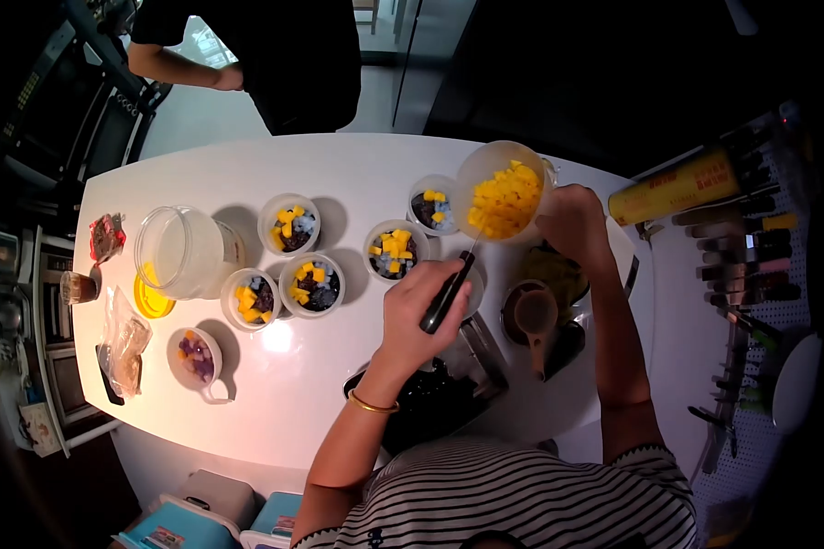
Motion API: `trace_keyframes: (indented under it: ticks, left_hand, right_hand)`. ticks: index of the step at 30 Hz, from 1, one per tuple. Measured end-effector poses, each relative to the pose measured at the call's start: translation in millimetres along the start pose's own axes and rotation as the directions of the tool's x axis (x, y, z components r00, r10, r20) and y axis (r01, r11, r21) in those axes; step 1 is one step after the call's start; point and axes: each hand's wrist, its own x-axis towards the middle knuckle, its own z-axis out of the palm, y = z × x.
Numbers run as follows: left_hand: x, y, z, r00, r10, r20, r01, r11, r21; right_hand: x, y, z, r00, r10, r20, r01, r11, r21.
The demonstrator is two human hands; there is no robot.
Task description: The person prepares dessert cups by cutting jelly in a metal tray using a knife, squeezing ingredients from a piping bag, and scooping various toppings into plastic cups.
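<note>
My left hand [421, 311] is closed round the black handle of a utensil [449, 293], whose tip reaches the bowl's near edge. A translucent bowl of yellow cubes [504, 201] is tilted in my right hand [572, 224], its fingers at the right rim. Just left of it stands a cup with dark and pale pieces and yellow cubes [432, 207]. A similar cup [394, 252] stands above my left hand. Three more such cups [289, 225] are grouped to the left. Another cup is partly hidden behind my left hand.
A large clear jar [178, 252], a yellow lid [154, 295], a white handled cup [194, 357] and plastic bags [126, 343] lie left. A black-filled tray [430, 393] and brown scoop [536, 316] are near my body. Another person [293, 64] stands across the table.
</note>
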Motion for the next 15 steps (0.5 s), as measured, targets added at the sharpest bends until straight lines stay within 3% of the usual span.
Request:
trace_keyframes:
  ticks: [3,5,8,9,11,15]
  left_hand:
    - [0.8,-13.5,4.3,0.981,-0.195,0.006,0.195,0.975,-0.111]
    - [4.1,-19.1,1.6,0.987,-0.157,-0.011,0.156,0.984,-0.084]
    - [6.7,-20.4,-2.1,0.993,-0.119,-0.008,0.119,0.993,-0.028]
    - [7.1,-21.3,-3.0,0.996,-0.088,-0.014,0.088,0.996,0.012]
    - [7.5,-21.3,-4.3,0.997,-0.069,-0.017,0.069,0.997,0.027]
    - [9.1,-16.4,-10.2,0.998,0.0,-0.06,0.007,0.993,0.119]
  right_hand:
    - [-4.1,1.6,-0.4,0.999,-0.014,-0.032,0.014,1.0,0.009]
    - [-4.4,-3.2,-3.7,0.994,-0.107,-0.012,0.104,0.985,-0.136]
    - [-6.4,-3.0,-3.5,0.971,-0.237,-0.026,0.23,0.959,-0.164]
    - [-6.1,-3.5,-2.4,0.972,-0.235,-0.026,0.228,0.96,-0.164]
    - [-4.8,-5.6,0.3,0.997,-0.048,0.053,0.051,0.997,-0.058]
    - [-4.7,-9.7,-1.9,1.0,-0.006,0.024,0.007,0.999,-0.042]
